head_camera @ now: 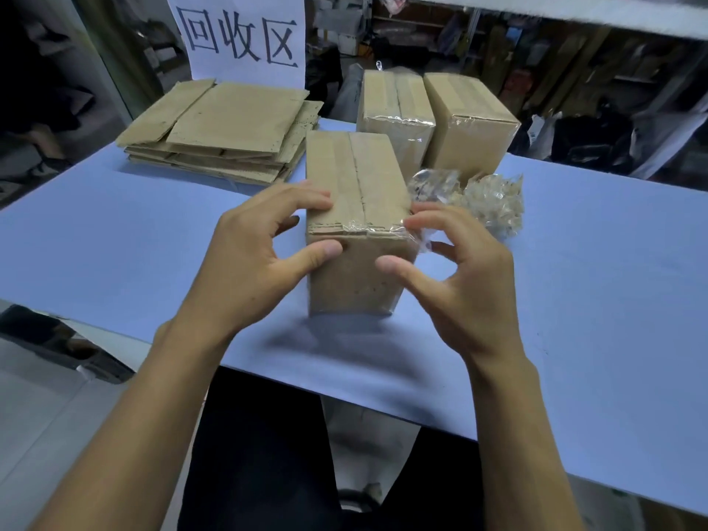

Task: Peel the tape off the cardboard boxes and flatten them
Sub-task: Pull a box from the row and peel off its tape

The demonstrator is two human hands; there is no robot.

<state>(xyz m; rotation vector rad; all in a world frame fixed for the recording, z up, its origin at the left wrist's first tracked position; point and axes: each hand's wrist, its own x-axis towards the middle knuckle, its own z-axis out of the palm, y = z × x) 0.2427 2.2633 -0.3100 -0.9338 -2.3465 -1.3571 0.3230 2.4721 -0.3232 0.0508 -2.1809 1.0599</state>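
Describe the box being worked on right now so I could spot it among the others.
On the blue table, in front of the white sign, stand three upright cardboard boxes. The nearest box stands alone in front of the two rear boxes. It is the only one between both hands, with clear tape lifting at its top right corner.

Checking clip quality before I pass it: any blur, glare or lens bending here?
Head view: the near box and both hands are sharp; glare glints on the crumpled tape; wide-angle bending curves the table edges; background shelves are dim and soft.
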